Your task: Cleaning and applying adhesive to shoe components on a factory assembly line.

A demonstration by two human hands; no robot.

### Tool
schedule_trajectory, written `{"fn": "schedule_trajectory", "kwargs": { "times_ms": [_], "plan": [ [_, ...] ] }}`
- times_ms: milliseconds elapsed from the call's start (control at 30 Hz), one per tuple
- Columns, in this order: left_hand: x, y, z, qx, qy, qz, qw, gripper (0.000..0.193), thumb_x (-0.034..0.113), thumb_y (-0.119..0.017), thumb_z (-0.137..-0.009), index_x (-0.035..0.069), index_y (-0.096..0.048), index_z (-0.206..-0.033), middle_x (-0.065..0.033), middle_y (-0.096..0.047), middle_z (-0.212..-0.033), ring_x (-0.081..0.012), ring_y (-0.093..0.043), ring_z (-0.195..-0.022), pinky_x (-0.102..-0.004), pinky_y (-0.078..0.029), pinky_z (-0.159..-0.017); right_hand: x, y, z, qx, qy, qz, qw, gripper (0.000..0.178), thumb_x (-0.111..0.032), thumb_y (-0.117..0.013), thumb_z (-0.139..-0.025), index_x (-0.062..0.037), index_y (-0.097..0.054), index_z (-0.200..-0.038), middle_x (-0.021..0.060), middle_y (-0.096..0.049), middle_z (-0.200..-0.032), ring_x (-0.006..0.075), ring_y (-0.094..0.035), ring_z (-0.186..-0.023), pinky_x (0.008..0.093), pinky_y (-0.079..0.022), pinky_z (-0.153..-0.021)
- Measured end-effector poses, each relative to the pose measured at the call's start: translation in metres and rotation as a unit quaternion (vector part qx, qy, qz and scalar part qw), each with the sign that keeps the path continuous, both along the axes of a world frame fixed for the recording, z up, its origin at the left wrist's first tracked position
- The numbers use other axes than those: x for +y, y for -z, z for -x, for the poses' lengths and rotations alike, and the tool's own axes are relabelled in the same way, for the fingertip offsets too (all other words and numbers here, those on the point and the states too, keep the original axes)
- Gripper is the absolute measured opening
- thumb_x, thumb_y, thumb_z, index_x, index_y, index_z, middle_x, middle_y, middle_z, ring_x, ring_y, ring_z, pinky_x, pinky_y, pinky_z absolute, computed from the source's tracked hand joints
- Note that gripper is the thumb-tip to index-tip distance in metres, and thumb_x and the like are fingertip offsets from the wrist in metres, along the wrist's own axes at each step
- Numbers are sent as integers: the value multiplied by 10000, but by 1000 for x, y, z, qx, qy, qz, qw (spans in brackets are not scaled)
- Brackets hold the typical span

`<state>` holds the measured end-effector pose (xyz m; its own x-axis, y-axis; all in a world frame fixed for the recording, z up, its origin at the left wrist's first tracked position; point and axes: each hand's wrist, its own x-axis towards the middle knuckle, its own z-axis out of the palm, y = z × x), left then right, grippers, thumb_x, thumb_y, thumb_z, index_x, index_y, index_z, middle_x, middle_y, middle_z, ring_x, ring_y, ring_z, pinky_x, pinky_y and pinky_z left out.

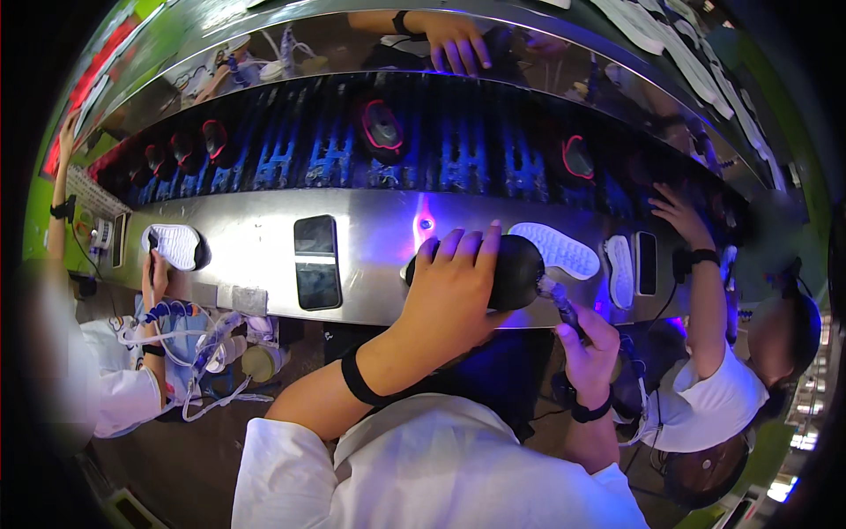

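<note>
My left hand (458, 282) lies over a black shoe upper (518, 271), its fingers wrapped across the top, and grips it above the near edge of the metal bench. In my right hand (589, 348) is a slim brush-like tool (558, 295), pinched between thumb and fingers. Its tip meets the right end of the shoe upper; the bristles are too small to make out. Just behind the shoe upper, a white shoe sole (564, 249) rests on the bench, partly covered by it.
A black phone (317, 263) lies left on the bench (256, 256). Another sole (620, 273) and phone (646, 263) lie right. Behind runs a dark conveyor (467, 141) carrying several shoe uppers. A left co-worker holds a sole (176, 245); a right co-worker's hand (683, 216) reaches toward the conveyor.
</note>
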<state>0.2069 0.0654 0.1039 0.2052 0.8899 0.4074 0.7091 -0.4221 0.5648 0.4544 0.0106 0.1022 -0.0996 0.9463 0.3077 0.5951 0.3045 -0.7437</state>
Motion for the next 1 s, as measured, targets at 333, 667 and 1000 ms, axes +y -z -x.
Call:
{"fn": "schedule_trajectory", "kwargs": {
  "times_ms": [333, 667, 1000],
  "plan": [
    [-19, 38, 55, 37, 134, 128, 982, 1135, 339, -925, -658, 53, -316, -1572, -219, -658, -1175, -411, -696, -1016, -463, -580, -878, 3, 9, -8, 135, -15, 202, 970, 385, -190, -735, -946, 18, -692, -1267, 13, -667, -788, 84, -595, -708, 255, -481, -677],
    [-62, 9, 33, -166, 270, 258, 913, 1048, 349, -934, -730, -7, -360, -1532, -167, -666, -1301, -278, -671, -1186, -417, -512, -1044, -3, -24, -14, 177, -116, 126, 969, 360, -76, -760, -910, 13, -701, -1253, 35, -717, -886, 95, -642, -739, 257, -523, -679],
    [-58, 8, 9, -301, 274, 418, 812, 823, 199, -900, -796, -7, -445, -1450, -112, -661, -1301, -204, -648, -1185, -390, -503, -1061, -10, -4, -47, 176, -109, 213, 955, 329, -76, -761, -904, -24, -725, -1226, 54, -750, -990, 120, -648, -892, 291, -515, -839]
  ]
}}
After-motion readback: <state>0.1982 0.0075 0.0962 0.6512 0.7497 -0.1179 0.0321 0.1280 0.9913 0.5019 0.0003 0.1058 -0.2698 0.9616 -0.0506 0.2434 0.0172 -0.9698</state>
